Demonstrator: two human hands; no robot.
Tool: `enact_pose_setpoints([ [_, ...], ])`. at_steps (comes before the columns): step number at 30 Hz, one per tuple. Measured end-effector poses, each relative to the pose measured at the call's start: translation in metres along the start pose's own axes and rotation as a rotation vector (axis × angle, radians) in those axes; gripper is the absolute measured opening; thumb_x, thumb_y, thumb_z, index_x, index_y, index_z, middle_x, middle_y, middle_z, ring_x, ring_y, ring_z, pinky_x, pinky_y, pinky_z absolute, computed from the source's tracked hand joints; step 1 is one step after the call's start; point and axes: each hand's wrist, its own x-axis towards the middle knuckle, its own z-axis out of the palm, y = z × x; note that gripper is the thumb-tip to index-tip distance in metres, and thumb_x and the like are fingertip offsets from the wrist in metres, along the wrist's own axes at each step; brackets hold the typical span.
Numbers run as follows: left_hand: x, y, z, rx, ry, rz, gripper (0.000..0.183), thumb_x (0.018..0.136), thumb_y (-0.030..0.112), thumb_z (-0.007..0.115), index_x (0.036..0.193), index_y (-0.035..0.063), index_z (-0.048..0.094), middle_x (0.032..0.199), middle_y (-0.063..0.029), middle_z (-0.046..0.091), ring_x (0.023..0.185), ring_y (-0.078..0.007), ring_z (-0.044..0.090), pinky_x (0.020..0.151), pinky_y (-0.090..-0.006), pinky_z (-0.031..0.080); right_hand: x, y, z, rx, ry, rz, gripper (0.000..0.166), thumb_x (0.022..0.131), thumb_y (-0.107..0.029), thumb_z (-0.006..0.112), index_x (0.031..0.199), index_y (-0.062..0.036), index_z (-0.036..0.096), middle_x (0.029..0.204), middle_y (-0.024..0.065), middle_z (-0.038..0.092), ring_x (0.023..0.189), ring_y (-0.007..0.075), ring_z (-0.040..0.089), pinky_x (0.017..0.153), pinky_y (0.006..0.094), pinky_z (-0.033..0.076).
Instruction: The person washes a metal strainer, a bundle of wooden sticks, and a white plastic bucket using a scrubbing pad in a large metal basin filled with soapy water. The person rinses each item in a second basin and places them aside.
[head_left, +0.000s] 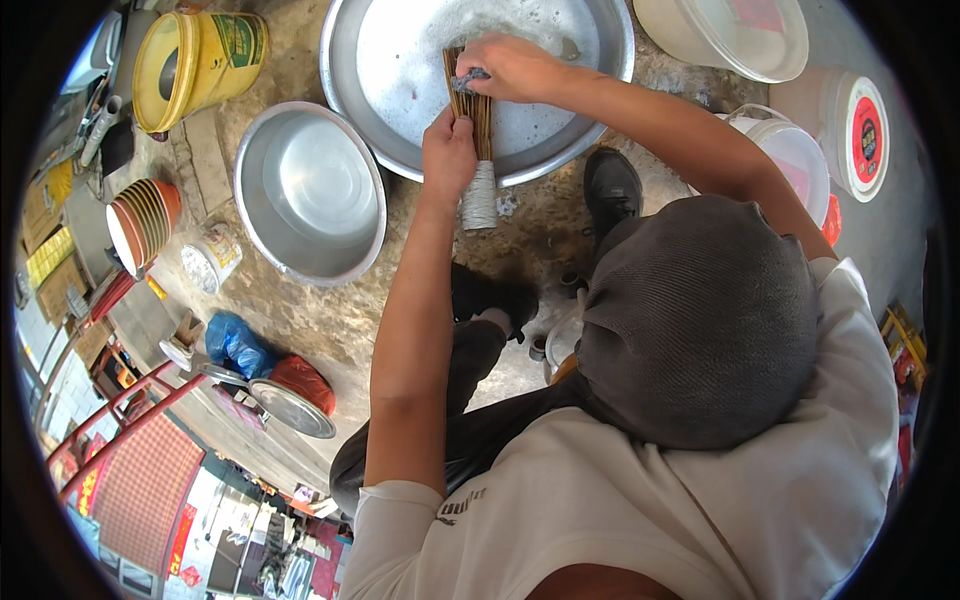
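My left hand (450, 156) grips a whisk-like brush (484, 135) of thin brown sticks around its lower bristles, just above its cord-wrapped handle (480, 199). A grey wad of metal scouring wool (470, 78) is pinched in my right hand (510, 66) and lies against the sticks near their tips. Both hands work at the near side of a large round metal basin (394, 82). Cloudy, speckled liquid covers the basin's bottom. The brush handle sticks out over the near rim towards me.
A smaller metal basin (315, 195) stands at left. Beyond are a yellow bucket (225, 52), stacked orange bowls (146, 225) and a small white tub (214, 259). White plastic buckets (795, 161) stand at right. Metal lids (292, 409) lie beside bags. A dark cap (697, 322) blocks the lower right.
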Motion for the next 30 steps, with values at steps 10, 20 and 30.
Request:
enact_pose_setpoints([
  [10, -0.003, -0.004, -0.004, 0.007, -0.023, 0.071, 0.036, 0.107, 0.006, 0.051, 0.138, -0.0036, 0.067, 0.11, -0.0022, 0.072, 0.095, -0.0089, 0.062, 0.085, -0.0267, 0.05, 0.001, 0.002, 0.009, 0.08, -0.169, -0.002, 0.014, 0.089, -0.009, 0.08, 0.101, -0.0067, 0.072, 0.102, 0.0134, 0.074, 0.103, 0.0368, 0.069, 0.089, 0.0487, 0.054],
  [20, 0.013, -0.007, -0.009, -0.093, -0.053, 0.059, 0.039, 0.105, 0.005, 0.051, 0.142, -0.0012, 0.064, 0.111, -0.0041, 0.072, 0.093, -0.0106, 0.061, 0.085, -0.0283, 0.05, 0.03, 0.053, 0.02, -0.136, -0.031, 0.148, 0.02, 0.092, -0.014, 0.077, 0.11, -0.0087, 0.071, 0.106, 0.0134, 0.073, 0.105, 0.0371, 0.069, 0.092, 0.0483, 0.056],
  [30, 0.009, -0.002, -0.005, -0.004, -0.102, -0.019, 0.047, 0.106, 0.007, 0.052, 0.151, -0.0041, 0.055, 0.121, -0.0089, 0.072, 0.1, -0.0161, 0.069, 0.089, -0.0303, 0.055, 0.011, 0.085, 0.018, -0.201, 0.154, 0.116, 0.021, 0.092, -0.015, 0.075, 0.112, -0.009, 0.07, 0.11, 0.013, 0.071, 0.108, 0.0362, 0.069, 0.092, 0.048, 0.056],
])
